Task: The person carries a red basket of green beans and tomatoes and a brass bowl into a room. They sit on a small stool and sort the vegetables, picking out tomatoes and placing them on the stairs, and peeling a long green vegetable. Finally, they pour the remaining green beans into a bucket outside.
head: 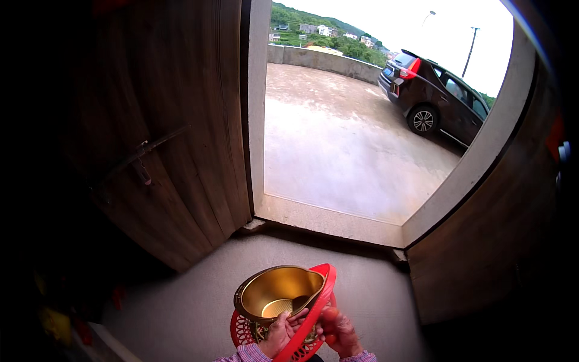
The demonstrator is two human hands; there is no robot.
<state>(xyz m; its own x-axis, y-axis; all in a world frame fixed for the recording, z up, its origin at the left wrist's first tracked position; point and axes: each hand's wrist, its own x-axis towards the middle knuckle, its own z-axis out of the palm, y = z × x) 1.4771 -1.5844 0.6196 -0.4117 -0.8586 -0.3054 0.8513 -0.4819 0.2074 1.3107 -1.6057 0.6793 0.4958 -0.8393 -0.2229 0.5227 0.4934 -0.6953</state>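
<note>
My left hand (281, 334) grips the near rim of a gold-coloured metal basin (271, 289), which is tilted and has a perforated-looking bottom. A red plastic basket (239, 328) with openwork sides lies under and beside the basin. Its red rim or handle (314, 307) rises between my hands. Some greenish contents show inside the basket, too small to name. My right hand (341, 332), to the right of the red rim, has its fingers curled around red, rounded things (331, 338), perhaps tomatoes. Both forearms wear checked sleeves.
Ahead is a raised stone doorsill (330, 221) between two open wooden door leaves (181, 158) (475, 253). Outside, a dark car (438, 97) stands on a concrete yard (344, 135) beside a low wall (325, 60). Yellow and red things (56, 323) lie at the dark lower left.
</note>
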